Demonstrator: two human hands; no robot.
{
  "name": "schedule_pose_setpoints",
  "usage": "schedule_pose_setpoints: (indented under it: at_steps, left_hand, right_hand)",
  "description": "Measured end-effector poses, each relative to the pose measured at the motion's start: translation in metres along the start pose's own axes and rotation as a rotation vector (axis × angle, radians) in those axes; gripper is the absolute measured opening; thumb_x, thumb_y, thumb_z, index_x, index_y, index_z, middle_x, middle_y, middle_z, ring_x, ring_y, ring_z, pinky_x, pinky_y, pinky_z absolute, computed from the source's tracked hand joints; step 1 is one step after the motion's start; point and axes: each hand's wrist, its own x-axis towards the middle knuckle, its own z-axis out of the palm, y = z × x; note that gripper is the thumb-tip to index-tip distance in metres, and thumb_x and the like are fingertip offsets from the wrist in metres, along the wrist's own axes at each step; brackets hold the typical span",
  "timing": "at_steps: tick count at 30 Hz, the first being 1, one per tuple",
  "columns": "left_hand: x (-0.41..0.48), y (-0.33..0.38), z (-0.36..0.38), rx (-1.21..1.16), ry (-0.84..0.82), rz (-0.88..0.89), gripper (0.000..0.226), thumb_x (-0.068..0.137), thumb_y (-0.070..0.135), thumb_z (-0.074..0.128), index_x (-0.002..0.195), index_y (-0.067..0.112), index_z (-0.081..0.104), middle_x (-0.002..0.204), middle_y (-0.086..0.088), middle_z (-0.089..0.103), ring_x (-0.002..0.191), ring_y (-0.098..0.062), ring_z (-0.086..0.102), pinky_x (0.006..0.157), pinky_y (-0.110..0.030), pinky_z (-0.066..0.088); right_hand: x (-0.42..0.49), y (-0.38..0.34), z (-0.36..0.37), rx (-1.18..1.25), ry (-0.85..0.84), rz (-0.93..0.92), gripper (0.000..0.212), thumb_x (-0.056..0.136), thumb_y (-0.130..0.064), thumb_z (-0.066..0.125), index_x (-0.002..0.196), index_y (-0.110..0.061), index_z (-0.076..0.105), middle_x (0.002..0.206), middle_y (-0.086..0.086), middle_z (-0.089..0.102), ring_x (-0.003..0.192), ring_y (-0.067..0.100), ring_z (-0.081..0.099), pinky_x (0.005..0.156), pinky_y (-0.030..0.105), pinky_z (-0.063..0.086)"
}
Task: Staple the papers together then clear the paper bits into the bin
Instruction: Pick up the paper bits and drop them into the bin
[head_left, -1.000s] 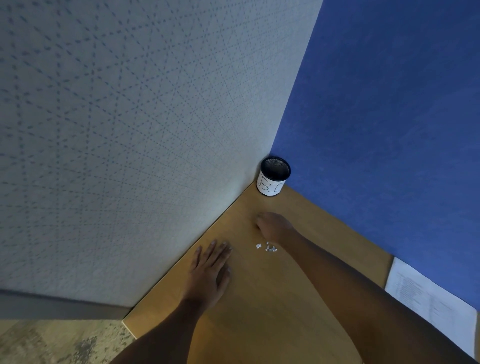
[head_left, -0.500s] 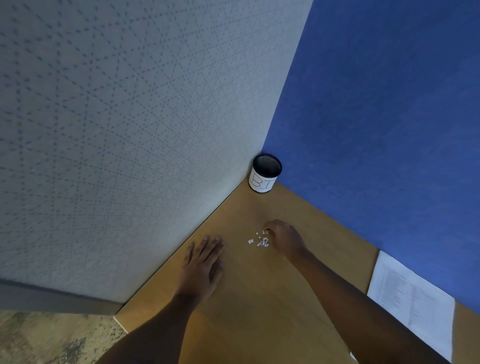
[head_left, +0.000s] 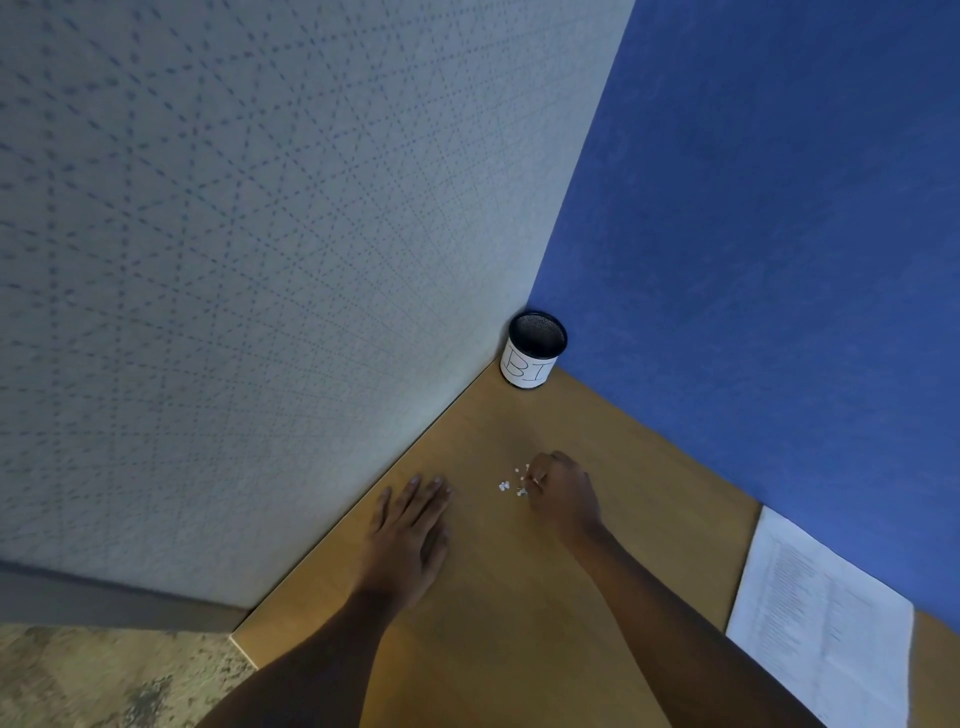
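Note:
Several small white paper bits (head_left: 511, 483) lie in a loose cluster on the wooden desk (head_left: 519, 623). My right hand (head_left: 563, 496) rests just right of them, fingers curled and pinching at the bits on that edge of the cluster. My left hand (head_left: 410, 525) lies flat on the desk, palm down and fingers apart, a little left of the bits. The bin (head_left: 534, 351), a black mesh cup with a white label, stands upright in the far corner of the desk. The printed papers (head_left: 826, 618) lie at the right edge of the desk.
A grey patterned partition (head_left: 260, 260) borders the desk on the left and a blue partition (head_left: 779, 234) on the right; they meet behind the bin. Speckled floor (head_left: 104, 680) shows at bottom left past the desk corner.
My right hand has moved from behind the bits to their right side and curled onto them. The view has shifted slightly; my left hand has stayed flat on the desk.

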Motion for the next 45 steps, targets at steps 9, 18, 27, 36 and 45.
schedule_pose_setpoints:
  at_steps: [9,18,27,36,45]
  left_hand:
    - [0.0,0.001,-0.001,-0.015,0.017,0.008,0.051,0.097,0.044,0.031,0.147,0.032,0.029,0.154,0.013,0.023,0.146,-0.009,0.006,0.119,-0.036,-0.003]
    - [0.0,0.001,-0.002,-0.008,0.003,0.001,0.052,0.098,0.045,0.03,0.148,0.033,0.026,0.155,0.016,0.019,0.147,-0.007,0.001,0.119,-0.038,0.0]
    - [0.0,0.001,-0.001,-0.014,0.012,0.003,0.052,0.098,0.044,0.031,0.148,0.032,0.026,0.155,0.015,0.02,0.147,-0.008,0.003,0.119,-0.04,0.002]
    - [0.002,-0.001,0.001,-0.018,0.022,0.02,0.052,0.097,0.043,0.034,0.148,0.032,0.028,0.155,0.014,0.023,0.147,-0.01,0.007,0.117,-0.045,0.011]
    - [0.002,-0.002,0.002,-0.01,0.018,0.02,0.052,0.098,0.043,0.032,0.148,0.031,0.028,0.156,0.012,0.022,0.147,-0.01,0.005,0.118,-0.044,0.008]
  right_hand:
    - [-0.004,0.006,0.005,0.1,-0.049,0.062,0.019,0.081,-0.01,0.064,0.099,-0.015,0.069,0.1,0.005,0.064,0.09,0.023,0.064,0.08,0.035,0.052]
    - [-0.002,-0.013,0.016,0.146,0.042,0.056,0.02,0.087,-0.006,0.052,0.089,-0.011,0.071,0.089,0.007,0.063,0.082,0.023,0.061,0.072,0.032,0.049]
    - [0.0,-0.013,0.018,0.083,-0.003,0.026,0.026,0.086,-0.023,0.066,0.107,-0.008,0.064,0.113,0.007,0.056,0.108,0.025,0.048,0.086,0.032,0.045]
    - [-0.005,-0.03,0.033,-0.079,0.018,-0.087,0.019,0.093,-0.006,0.047,0.101,-0.005,0.064,0.1,0.012,0.056,0.092,0.026,0.057,0.069,0.029,0.043]
    - [0.002,-0.037,0.032,-0.074,0.027,-0.036,0.019,0.084,0.003,0.044,0.079,-0.002,0.062,0.085,0.013,0.058,0.077,0.026,0.056,0.062,0.03,0.041]
